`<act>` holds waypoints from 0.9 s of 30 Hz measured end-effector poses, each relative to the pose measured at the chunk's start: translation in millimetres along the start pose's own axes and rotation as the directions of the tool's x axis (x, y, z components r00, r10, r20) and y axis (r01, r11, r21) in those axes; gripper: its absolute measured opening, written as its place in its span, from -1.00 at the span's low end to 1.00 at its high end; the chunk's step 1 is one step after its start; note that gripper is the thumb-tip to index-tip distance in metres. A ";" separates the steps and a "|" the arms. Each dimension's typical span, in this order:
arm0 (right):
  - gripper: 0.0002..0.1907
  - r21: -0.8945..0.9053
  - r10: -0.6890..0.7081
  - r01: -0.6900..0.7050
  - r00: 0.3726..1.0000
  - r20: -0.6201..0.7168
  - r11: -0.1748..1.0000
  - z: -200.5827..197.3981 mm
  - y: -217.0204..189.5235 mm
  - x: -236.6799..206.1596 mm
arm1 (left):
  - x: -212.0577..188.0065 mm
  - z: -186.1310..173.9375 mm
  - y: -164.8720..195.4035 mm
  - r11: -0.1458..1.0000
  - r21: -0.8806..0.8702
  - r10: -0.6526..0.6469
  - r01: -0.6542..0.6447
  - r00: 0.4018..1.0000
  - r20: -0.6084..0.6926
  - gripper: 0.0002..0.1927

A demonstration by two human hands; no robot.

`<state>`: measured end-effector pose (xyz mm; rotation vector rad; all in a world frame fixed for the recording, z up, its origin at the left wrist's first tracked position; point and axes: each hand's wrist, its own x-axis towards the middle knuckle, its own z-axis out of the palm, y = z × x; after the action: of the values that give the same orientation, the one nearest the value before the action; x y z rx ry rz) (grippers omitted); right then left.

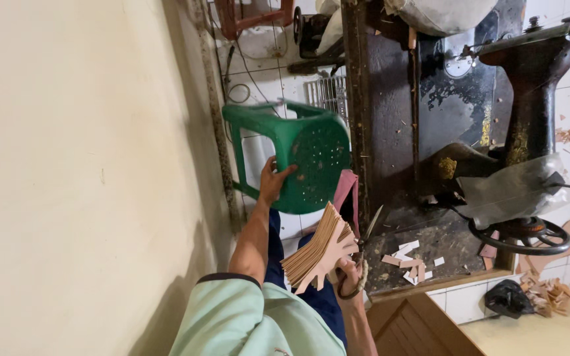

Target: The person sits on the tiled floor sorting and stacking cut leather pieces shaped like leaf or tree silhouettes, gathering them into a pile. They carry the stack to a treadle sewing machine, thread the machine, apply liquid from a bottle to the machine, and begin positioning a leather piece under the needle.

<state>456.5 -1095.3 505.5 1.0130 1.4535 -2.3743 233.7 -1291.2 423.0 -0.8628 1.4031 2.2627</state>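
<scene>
My left hand (pixel 272 179) grips the edge of a green plastic stool (pixel 311 155), which is lifted and tipped on its side with its perforated seat facing the sewing table. My right hand (pixel 348 271) is closed around a thick stack of tan cut-out pieces (pixel 318 249), fanned out towards my left arm. The same hand also holds a pair of scissors (pixel 369 231), whose blades point up towards the table edge. I wear a light green shirt and dark blue trousers.
A dark wooden sewing table (pixel 390 132) carries a black sewing machine (pixel 529 86) partly wrapped in plastic. Tan offcuts (pixel 411 258) lie on the table's near end. A cream wall (pixel 67 171) fills the left. A black bag (pixel 508 298) and scraps (pixel 549 289) lie on the tiles.
</scene>
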 end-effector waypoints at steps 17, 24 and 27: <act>-0.71 -0.124 -0.028 0.024 0.999 -0.025 0.992 31.6 -8.1 12.4 | 97.4 -41.1 75.4 0.887 0.461 0.173 -0.010 0.933 -0.314 -0.33; -0.62 -0.140 -0.234 0.233 0.972 0.010 0.962 56.4 -32.1 39.5 | 89.1 -27.4 101.2 0.551 0.834 0.505 -0.030 0.807 -0.305 -0.52; -0.72 0.058 -0.226 0.229 0.973 -0.048 0.972 85.3 -56.2 56.4 | 69.4 -8.4 114.7 0.474 0.853 0.564 -0.219 0.819 -0.103 -0.49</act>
<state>348.4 -1127.9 535.1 0.9615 1.5977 -2.5869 118.3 -1352.6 453.3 -0.6640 2.7633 1.3314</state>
